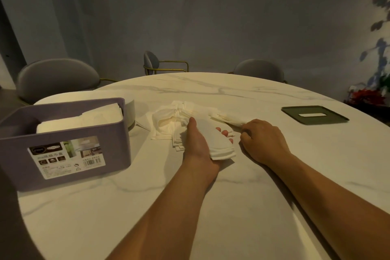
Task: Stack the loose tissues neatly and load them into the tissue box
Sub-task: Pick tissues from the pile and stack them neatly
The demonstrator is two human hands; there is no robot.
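Loose tissues [168, 118]: judged light, limp, easily torn; your left hand [198, 141] clasps 1 stack [219, 145], your right hand [263, 139] lies curled, grip unclear; lift stacks by pinching folded edges.

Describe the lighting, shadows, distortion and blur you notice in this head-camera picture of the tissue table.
Head view throughout: dim, warm light tints the white tissues and marble table yellowish; soft shadows lie beside the forearms; the wide-angle lens bows the table edge and skews the tissue box; the plant at far right is blurred; no strong glare.
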